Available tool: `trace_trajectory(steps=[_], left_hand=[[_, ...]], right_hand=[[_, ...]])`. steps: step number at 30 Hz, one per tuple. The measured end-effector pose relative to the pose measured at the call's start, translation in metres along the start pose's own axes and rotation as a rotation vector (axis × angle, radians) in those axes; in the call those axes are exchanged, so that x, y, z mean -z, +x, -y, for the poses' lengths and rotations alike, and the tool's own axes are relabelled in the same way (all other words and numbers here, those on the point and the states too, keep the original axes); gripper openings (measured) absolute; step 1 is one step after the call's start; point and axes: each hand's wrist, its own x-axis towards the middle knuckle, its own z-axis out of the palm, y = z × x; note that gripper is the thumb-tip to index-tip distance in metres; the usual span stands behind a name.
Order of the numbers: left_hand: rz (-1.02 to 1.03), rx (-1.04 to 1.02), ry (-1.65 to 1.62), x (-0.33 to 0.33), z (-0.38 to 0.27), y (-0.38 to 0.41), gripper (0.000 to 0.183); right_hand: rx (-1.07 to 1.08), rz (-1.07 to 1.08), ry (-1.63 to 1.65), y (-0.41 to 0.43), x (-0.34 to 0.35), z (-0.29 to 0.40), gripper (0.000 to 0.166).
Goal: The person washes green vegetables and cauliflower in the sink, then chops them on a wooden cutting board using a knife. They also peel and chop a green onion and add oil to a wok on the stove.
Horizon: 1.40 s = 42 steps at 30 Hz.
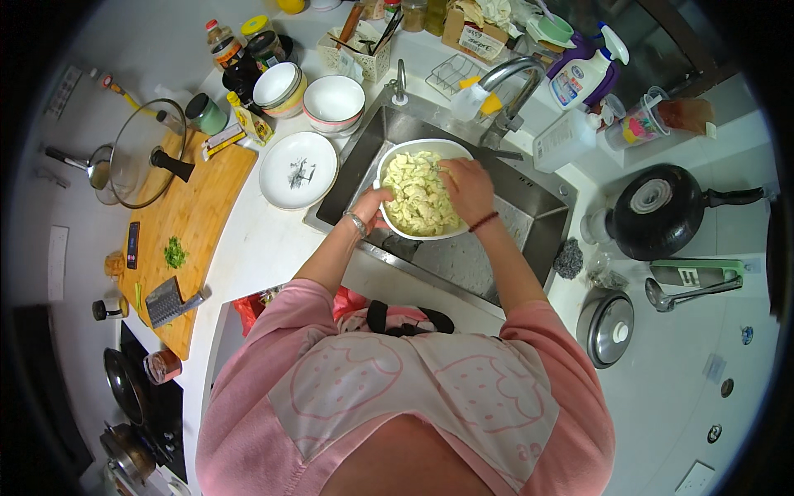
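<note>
My left hand (372, 208) grips the left rim of a white plastic basin (427, 237), thumb over the edge and fingers beneath. Pale yellow-green pieces that look like cauliflower florets (417, 197) nearly fill it. Over the basin's right side, my right hand (468, 189) reaches in with its fingertips among the pieces. Whether those fingers pinch any of them cannot be told. The basin is held above a stainless steel sink (508, 254), below and left of a curved faucet (518, 77). No water is seen flowing from its spout.
Stacked plates (299, 170) and bowls (335, 99) stand left of the sink. Farther left, a wooden cutting board (205, 204) carries a cleaver (170, 304), chopped greens (175, 252), a phone (133, 245) and a glass lid (149, 180). A wok (657, 211) and a lidded pot (608, 328) are at right.
</note>
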Motion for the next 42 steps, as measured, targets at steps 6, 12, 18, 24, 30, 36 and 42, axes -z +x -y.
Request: trace_trajectory(steps=[6,12,18,24,30,36,42], left_hand=[[-0.034,-0.009,0.053,-0.018,-0.012,-0.02,0.065],[-0.019,-0.027,0.019,-0.015,-0.004,-0.016,0.065],[-0.016,-0.033,0.067,-0.02,-0.008,-0.025,0.068],[-0.03,-0.054,0.072,-0.025,-0.011,-0.03,0.068],[-0.037,-0.055,0.068,-0.024,-0.008,-0.028,0.064],[-0.055,-0.048,0.108,-0.021,-0.007,-0.025,0.062],[-0.066,-0.044,0.116,-0.026,-0.008,-0.028,0.066]], right_hand=[[-0.206,0.163,0.245,0.008,-0.034,-0.015,0.019],[-0.242,0.204,0.387,0.007,-0.032,-0.036,0.01],[-0.087,0.199,0.104,0.007,-0.022,-0.027,0.014],[-0.105,0.225,0.038,0.003,-0.023,-0.032,0.01],[-0.247,0.101,0.322,-0.007,-0.022,-0.038,0.006],[0.046,0.172,0.141,-0.005,-0.009,-0.027,0.009],[0.155,0.291,-0.087,-0.001,-0.014,-0.026,0.009]])
